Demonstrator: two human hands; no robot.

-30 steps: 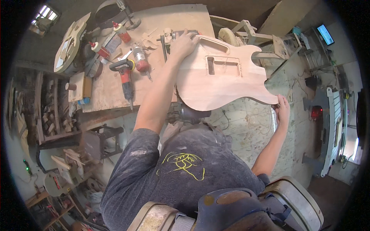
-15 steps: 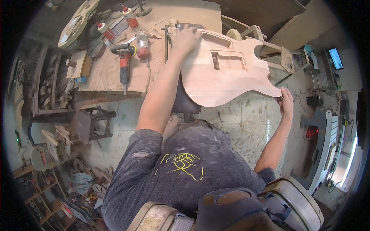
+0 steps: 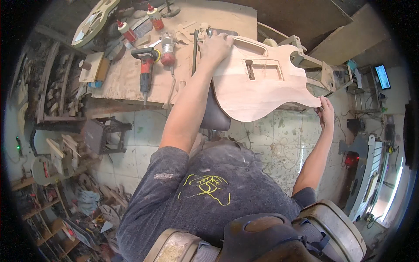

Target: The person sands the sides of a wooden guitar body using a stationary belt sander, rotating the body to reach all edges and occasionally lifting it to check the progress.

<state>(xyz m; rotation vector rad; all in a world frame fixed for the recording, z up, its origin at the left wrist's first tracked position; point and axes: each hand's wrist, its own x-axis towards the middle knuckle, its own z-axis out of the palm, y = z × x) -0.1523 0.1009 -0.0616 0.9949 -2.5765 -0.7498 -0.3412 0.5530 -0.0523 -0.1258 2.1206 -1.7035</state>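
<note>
An unfinished pale wooden guitar body [image 3: 257, 85] with routed cavities lies partly on the plywood workbench [image 3: 126, 76] and overhangs its near edge. My left hand [image 3: 214, 46] rests on the body's far left edge, fingers curled over it. My right hand [image 3: 325, 112] grips the body's right horn tip, out over the floor. A dark padded stool [image 3: 216, 115] stands below the body.
On the bench lie a red power drill [image 3: 146, 65], a red trim router [image 3: 167, 50], two glue bottles [image 3: 126, 30] and wood scraps. Another guitar body [image 3: 91, 22] sits far left. Shelves of offcuts stand left; machines and a small screen [image 3: 383, 76] right.
The guitar body and both hands have stayed together while the view shifted; the body now sits slightly lower and more to the right in the picture, still held at both ends.
</note>
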